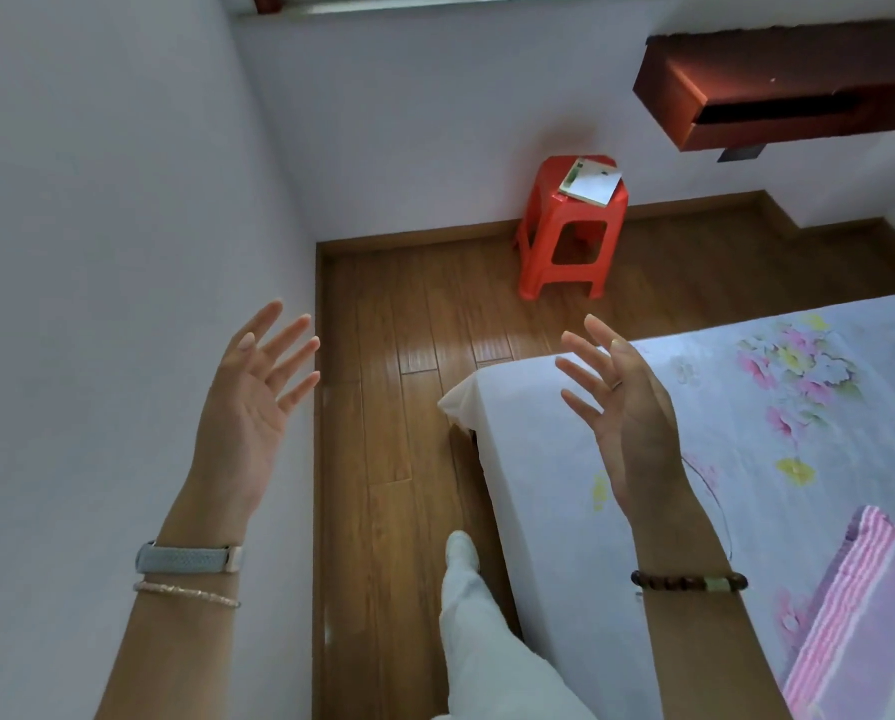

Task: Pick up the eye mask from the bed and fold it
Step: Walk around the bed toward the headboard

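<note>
My left hand [256, 394] is raised in front of the white wall, palm up, fingers spread, holding nothing. My right hand [624, 407] is raised over the near corner of the bed [539, 459], fingers apart and empty. The bed has a pale floral sheet. A thin dark cord [715, 501] curves on the sheet just right of my right wrist. No eye mask body shows in the head view.
A pink striped folded cloth [850, 605] lies on the bed at the lower right. A red plastic stool [565, 236] with papers [591, 181] on it stands on the wooden floor by the far wall. A dark red shelf [778, 90] hangs at the upper right. My leg [476, 641] stands beside the bed.
</note>
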A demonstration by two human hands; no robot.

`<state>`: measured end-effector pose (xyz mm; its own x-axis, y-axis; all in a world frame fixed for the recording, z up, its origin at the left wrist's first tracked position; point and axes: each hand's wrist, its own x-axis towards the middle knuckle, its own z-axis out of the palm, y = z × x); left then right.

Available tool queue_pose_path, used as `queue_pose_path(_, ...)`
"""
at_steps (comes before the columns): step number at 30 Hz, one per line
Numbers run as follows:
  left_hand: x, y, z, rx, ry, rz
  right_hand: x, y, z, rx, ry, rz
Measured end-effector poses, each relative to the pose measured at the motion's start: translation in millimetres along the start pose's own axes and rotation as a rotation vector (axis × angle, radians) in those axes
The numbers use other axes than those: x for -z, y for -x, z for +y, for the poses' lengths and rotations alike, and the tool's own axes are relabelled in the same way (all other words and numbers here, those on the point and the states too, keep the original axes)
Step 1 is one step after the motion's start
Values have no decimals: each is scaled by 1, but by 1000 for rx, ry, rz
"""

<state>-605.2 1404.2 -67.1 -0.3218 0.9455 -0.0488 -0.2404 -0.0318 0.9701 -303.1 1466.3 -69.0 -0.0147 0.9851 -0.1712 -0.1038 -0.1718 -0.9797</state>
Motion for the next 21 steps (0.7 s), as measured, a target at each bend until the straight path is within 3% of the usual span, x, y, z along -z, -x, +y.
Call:
queue_pose_path(13,-36,-237,14,15,-37,-58,-40,-213,-43,-16,-3,80)
queue_pose_path(21,-43,-390,12,52,-76,-195,-81,-327,-48,-14,-42,207)
